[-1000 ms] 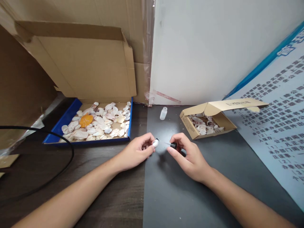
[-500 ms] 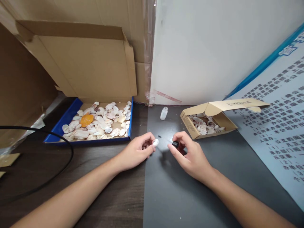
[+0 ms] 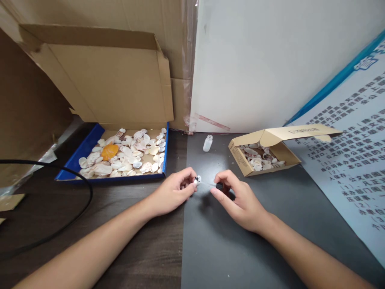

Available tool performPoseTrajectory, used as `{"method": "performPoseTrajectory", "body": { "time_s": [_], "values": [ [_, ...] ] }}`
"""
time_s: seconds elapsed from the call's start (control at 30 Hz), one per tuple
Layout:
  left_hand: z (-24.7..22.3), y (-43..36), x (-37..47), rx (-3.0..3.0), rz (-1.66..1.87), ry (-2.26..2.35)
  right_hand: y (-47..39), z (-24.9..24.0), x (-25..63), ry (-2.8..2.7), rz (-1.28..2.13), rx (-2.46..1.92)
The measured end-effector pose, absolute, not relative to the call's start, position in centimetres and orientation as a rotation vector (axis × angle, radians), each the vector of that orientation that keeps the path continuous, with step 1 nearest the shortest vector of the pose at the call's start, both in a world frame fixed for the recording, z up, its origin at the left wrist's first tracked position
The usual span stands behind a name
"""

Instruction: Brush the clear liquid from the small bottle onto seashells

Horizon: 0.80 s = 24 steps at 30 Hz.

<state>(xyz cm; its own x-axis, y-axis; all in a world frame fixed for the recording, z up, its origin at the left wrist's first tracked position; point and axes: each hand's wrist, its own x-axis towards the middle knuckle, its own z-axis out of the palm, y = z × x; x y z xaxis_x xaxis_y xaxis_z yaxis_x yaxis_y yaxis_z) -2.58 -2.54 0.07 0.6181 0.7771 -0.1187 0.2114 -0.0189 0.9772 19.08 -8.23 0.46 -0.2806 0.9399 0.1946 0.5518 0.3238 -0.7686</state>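
Observation:
Between the thumb and forefinger of my left hand a small white shell is pinched. My right hand is closed on the black cap of a thin brush. From the cap, a clear stem runs left and its dark tip lies against the shell. A small open bottle of whitish, translucent look stands upright beyond my hands.
On the left, an open blue-edged box holds many pale shells and an orange shell. At the right, a smaller cardboard box contains more shells. A black cable loops at far left. A printed sheet leans at right.
My right hand has moved slightly left with the brush. Its tip, apart from the shell before, now touches it. My left hand has barely moved.

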Motion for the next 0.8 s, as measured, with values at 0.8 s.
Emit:
{"method": "performPoseTrajectory", "body": {
  "time_s": [0.8],
  "values": [
    [0.35,-2.71,-2.56,1.524,0.553,0.855,-7.7,0.47,18.96,-1.777,0.719,-1.392]
  ]
}}
